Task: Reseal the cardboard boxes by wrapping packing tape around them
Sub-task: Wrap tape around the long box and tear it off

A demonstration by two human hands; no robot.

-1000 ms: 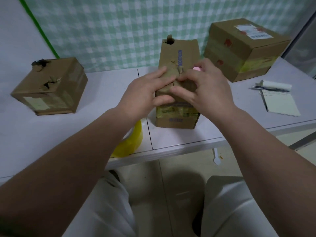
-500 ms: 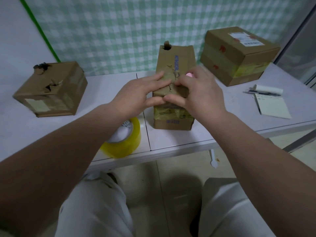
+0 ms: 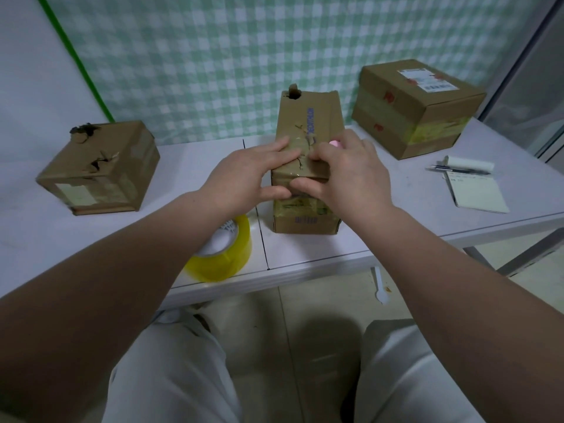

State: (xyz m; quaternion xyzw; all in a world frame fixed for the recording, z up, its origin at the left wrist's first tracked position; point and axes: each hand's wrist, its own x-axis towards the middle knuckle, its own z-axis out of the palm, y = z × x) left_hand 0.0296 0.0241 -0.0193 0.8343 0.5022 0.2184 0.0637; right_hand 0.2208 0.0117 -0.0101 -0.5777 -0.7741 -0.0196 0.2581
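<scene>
A tall cardboard box point(image 3: 308, 123) stands upright in the middle of the white table point(image 3: 396, 236), a little back from the near edge, with a torn hole at its far top corner and blue print along its top. Both hands are on its near top edge, where the cardboard is cracked and covered with glossy clear tape. The left hand point(image 3: 244, 178) lies flat, its fingers straight on the top and its thumb against the near face. The right hand point(image 3: 351, 175) has bent fingers with the tips on the top, and its thumb lies along the near face, almost touching the left thumb. A small pink thing point(image 3: 335, 144) shows just behind the right fingers (whether the hand holds it cannot be told). A band of yellowish tape crosses the near face below the thumbs. A roll of yellow tape point(image 3: 225, 254) lies flat on the table near the front edge, left of the tall box and partly under the left forearm. A battered box point(image 3: 100, 172) with torn holes sits well apart to the left, and a larger labelled box point(image 3: 418, 108) sits at the far right, against the green checked cloth point(image 3: 213, 56). Near that box lie a notepad point(image 3: 476, 193) and a pen point(image 3: 457, 170).
</scene>
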